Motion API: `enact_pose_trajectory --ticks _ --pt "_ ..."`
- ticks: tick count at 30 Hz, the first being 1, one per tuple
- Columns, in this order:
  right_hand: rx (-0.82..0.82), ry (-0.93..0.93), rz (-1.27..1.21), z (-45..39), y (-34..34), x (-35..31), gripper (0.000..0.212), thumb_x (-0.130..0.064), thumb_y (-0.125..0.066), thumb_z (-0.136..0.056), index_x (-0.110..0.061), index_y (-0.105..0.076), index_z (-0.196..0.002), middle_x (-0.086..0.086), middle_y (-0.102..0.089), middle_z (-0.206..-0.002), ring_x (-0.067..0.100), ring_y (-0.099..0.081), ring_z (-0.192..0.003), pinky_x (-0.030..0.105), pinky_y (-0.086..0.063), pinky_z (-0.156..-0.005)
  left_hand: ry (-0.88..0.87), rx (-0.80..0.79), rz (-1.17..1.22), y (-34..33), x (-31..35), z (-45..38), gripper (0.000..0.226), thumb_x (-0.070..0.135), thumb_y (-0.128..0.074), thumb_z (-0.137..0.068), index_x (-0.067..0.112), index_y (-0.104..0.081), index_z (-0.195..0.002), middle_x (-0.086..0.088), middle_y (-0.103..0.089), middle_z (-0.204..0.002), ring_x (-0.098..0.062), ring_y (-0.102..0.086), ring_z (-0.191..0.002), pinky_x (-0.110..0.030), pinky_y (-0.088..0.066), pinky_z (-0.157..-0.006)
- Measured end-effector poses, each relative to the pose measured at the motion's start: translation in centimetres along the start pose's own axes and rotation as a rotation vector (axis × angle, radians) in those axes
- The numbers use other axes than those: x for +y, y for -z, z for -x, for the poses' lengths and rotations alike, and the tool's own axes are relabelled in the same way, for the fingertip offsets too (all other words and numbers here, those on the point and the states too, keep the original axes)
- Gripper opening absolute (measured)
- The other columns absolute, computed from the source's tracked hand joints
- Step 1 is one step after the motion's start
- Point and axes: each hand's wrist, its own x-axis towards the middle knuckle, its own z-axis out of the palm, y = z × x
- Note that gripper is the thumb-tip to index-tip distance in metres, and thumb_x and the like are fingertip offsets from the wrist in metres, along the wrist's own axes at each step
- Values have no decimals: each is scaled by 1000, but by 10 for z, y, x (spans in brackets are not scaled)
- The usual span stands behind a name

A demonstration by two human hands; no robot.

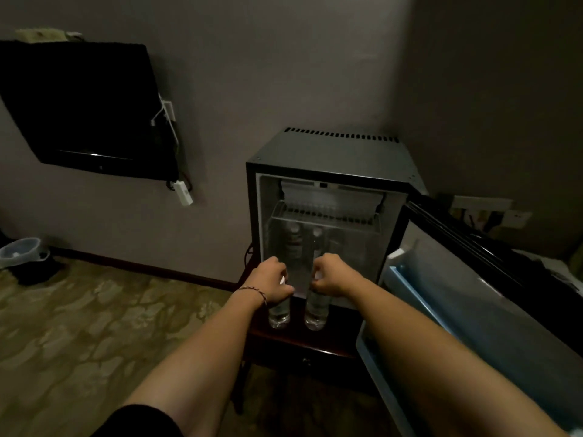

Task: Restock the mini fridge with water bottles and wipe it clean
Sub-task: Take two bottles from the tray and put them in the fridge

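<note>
A black mini fridge (331, 152) stands open on a dark wooden stand (303, 345), its door (492, 279) swung out to the right. My left hand (273, 283) grips the top of a clear water bottle (279, 315) hanging just in front of the fridge opening. My right hand (329, 277) grips a second clear bottle (316, 312) beside it. Two more bottles (295, 241) stand upright inside, under the wire shelf (325, 216).
A wall-mounted black TV (85, 108) with white cables hangs at left. A lined bin (22, 252) sits on the patterned carpet (79, 326) at far left. Dark items lie on a surface behind the door at right.
</note>
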Motion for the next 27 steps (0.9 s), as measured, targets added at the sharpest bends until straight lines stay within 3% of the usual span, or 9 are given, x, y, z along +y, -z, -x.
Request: enact_pose_trajectory --ticks 4,8,12,16,22,27 --pt "51 -22 -4 -48 9 1 9 -22 -67 -86 -23 -61 -91 4 -52 -115 23 -59 -97 37 -54 -82 -35 21 36 9 -12 -58 30 36 -70 -82 15 -64 -102 1 -49 -108 -21 -55 -98 -33 -48 -86" --pt "25 -113 -73 -86 -2 11 17 -20 -64 -91 -20 -62 -108 4 -55 -112 23 -59 -95 33 -49 -78 -38 -51 56 5 -24 -102 28 33 -68 -86 14 -61 -106 0 -47 -107 -22 -55 -99 -31 -46 -85" --pt "-50 -215 -147 -120 -8 16 44 -14 -60 -93 -19 -53 -136 9 -60 -127 29 -58 -116 37 -49 -96 -31 -190 27 -4 -34 -142 13 29 -67 -88 18 -61 -89 -5 -60 -95 -23 -60 -93 -30 -47 -77" --pt "-4 -307 -157 -149 -8 16 37 -17 -61 -93 -16 -56 -129 12 -58 -129 32 -57 -116 40 -49 -97 12 -262 75 -15 -45 -174 31 27 -70 -86 16 -65 -115 -7 -62 -117 -29 -61 -107 -34 -52 -91" --pt "99 -309 -203 -172 -20 29 48 -20 -65 -91 -16 -50 -137 12 -48 -139 33 -51 -124 41 -46 -103 -48 -243 138 -30 -51 -207 48 35 -58 -97 14 -51 -139 -14 -50 -140 -31 -50 -127 -37 -40 -107" --pt "189 -254 -242 -183 -32 39 49 -22 -60 -96 -15 -47 -142 13 -43 -147 33 -47 -130 38 -40 -108 -59 -185 224 -45 -57 -225 44 33 -62 -96 15 -55 -136 -13 -55 -135 -31 -52 -125 -34 -40 -102"
